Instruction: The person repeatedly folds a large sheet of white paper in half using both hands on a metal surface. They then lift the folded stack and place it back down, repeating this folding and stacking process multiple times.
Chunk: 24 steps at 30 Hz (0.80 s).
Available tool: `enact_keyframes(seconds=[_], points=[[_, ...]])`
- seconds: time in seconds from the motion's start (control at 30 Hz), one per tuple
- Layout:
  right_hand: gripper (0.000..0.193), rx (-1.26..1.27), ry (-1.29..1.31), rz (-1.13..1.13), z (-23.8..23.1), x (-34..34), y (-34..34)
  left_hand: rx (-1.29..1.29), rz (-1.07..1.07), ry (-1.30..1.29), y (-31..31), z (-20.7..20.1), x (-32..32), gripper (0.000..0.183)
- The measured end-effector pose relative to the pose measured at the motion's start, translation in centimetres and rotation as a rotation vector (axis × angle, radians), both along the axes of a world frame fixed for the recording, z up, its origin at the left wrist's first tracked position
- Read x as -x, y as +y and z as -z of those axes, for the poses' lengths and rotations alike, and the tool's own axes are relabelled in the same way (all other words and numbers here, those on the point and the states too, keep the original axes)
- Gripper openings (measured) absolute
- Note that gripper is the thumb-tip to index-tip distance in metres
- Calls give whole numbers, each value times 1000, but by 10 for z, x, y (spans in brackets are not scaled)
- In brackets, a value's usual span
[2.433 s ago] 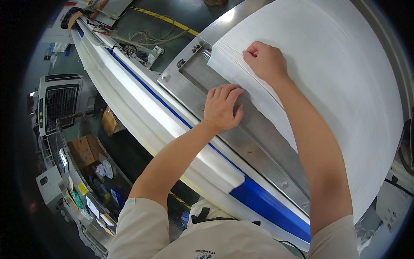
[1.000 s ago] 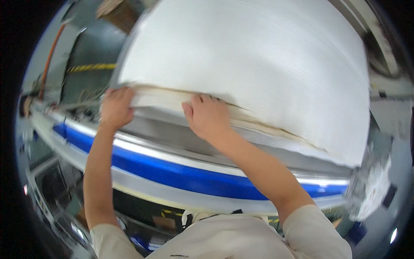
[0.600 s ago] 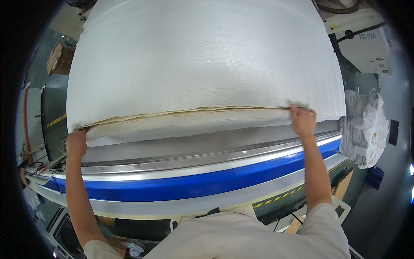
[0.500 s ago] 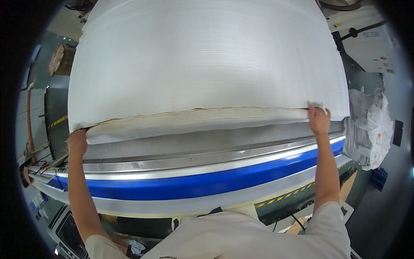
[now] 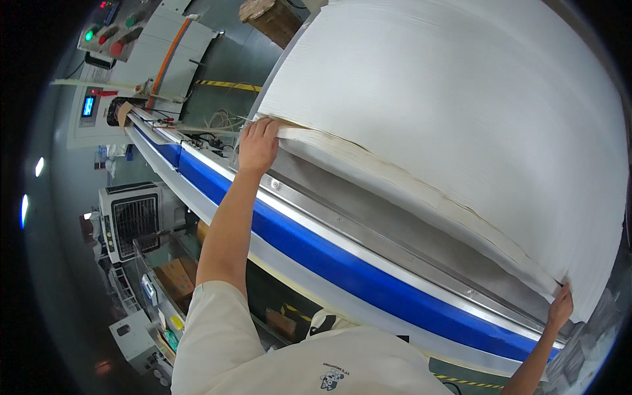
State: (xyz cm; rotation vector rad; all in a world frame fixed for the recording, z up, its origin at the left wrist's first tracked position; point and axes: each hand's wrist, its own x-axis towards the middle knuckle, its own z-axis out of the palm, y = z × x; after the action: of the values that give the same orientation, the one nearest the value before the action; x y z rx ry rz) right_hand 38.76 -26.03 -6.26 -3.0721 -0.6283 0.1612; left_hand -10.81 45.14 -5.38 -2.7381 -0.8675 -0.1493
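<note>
A wide white sheet of layered, finely ribbed material, like fabric, (image 5: 447,112) lies over a grey metal table surface (image 5: 368,204). Its near edge is lifted into a long fold that shows stacked layers. My left hand (image 5: 259,145) is closed on the left end of this edge, knuckles up, with the thumb side partly hidden. At the right end, my right hand (image 5: 561,306) pinches the same edge, its fingers partly turned out of sight. Between my hands the fold sags slightly above the metal.
A steel strip with screws and a blue band (image 5: 329,253) run along the table's front. Beyond the left end stand a control panel with buttons (image 5: 112,39), a grilled white unit (image 5: 135,217) and a brown roll (image 5: 273,20). Cardboard boxes (image 5: 178,280) lie at lower left.
My view has turned toward the left end of the table, so the sheet now slants down to the right. Both hands still hold the sheet's near edge.
</note>
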Motion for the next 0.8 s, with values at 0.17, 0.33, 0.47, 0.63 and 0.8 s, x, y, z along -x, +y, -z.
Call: enact_keyframes(seconds=[0.17,0.33,0.47,0.63,0.8], points=[[29,202,-41,-320,-13,-29,-48,133,-51,306,2,-13,-55,36],[55,242,143,105,-13,-43,21,31,-160,697,28,-29,-38,33],[74,315,91,157,-31,-69,-58,21,-100,787,47,14,-50,25],[77,455,135,197,-19,-91,-98,28,-6,588,101,38,-1,22],[47,551,248,225,-50,-133,-182,57,-190,633,87,55,-11,19]])
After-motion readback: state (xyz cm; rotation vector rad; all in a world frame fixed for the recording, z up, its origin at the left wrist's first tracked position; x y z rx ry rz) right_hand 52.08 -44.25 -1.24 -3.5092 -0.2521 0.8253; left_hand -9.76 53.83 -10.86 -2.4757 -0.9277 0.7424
